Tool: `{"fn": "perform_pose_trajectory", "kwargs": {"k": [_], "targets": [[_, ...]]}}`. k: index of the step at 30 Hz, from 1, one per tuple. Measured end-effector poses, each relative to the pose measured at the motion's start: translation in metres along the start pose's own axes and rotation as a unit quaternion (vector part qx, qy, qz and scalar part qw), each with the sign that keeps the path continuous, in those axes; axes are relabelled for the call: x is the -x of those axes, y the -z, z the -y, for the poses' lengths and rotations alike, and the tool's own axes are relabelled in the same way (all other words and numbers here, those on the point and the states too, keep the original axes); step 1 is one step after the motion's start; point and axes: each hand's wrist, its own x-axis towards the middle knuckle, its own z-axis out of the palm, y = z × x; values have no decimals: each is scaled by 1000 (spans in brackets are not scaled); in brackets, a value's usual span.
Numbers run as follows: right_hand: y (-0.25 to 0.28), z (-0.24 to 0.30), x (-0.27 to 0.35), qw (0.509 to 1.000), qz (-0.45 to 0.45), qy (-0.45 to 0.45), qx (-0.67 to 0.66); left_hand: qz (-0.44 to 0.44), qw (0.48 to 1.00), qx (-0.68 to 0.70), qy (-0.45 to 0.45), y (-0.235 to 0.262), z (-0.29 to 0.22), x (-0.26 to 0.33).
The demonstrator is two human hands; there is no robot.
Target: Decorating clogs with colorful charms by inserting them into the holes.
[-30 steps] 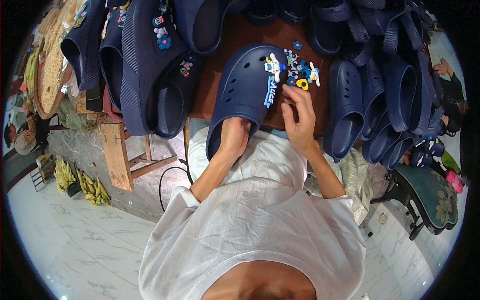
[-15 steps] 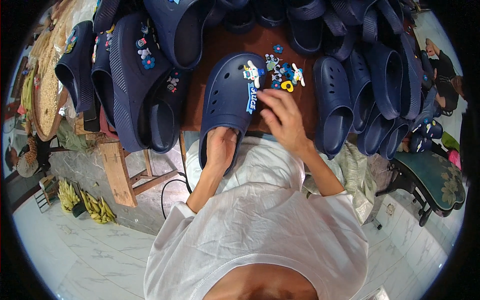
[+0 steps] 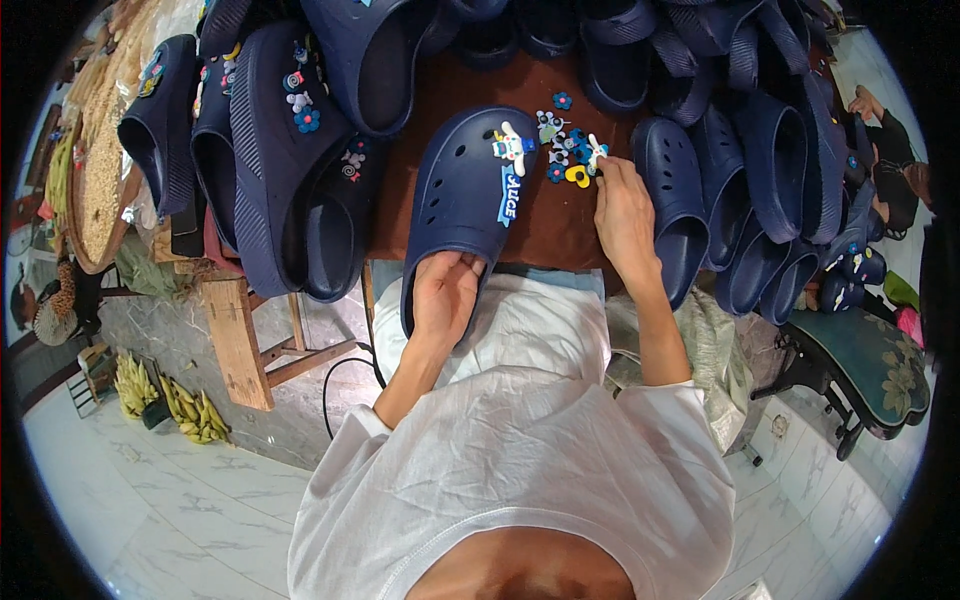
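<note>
A navy blue clog (image 3: 455, 190) lies on the brown tabletop, toe pointing away from me. My left hand (image 3: 445, 295) reaches into its heel opening and grips it, the fingertips hidden inside. A white character charm (image 3: 513, 147) and a blue name charm with white letters (image 3: 510, 197) sit on the right side of its upper. Right of the toe is a small pile of loose charms (image 3: 560, 146), with a blue flower charm (image 3: 562, 101) just beyond. My right hand (image 3: 627, 215) has its closed fingertips on a white shoe charm (image 3: 597, 155) at the pile's right edge.
More navy clogs crowd both sides, including a charm-decorated one (image 3: 275, 150) at left and a plain one (image 3: 672, 190) at right. A wooden stool (image 3: 238, 345) stands lower left, a green-topped chair (image 3: 860, 365) lower right. Another person (image 3: 890, 160) is at the far right.
My right hand has moved right and away from the clog's name charm to the loose white charm. My left hand stays in the clog.
</note>
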Motion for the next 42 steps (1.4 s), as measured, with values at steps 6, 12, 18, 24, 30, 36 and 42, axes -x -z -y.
{"fn": "perform_pose_trajectory", "kwargs": {"k": [6,12,18,24,30,36,42], "targets": [[6,12,-6,999,-6,50,-22,3,999,40,4,-1,-1,-1],[1,11,-11,998,51,46,-2,61,989,128,44,8,-3,-4],[7,11,-12,998,23,57,3,-7,977,208,52,-16,-14,-11],[34,20,-32,982,74,13,-174,-11,981,183,57,-25,-15,-17],[40,46,-54,929,164,47,-327,-7,987,146,67,-26,-9,-12],[42,73,-64,939,179,97,-278,6,994,76,76,-32,-1,-6],[33,61,-70,941,137,157,-266,-6,995,22,97,-35,-5,1]]}}
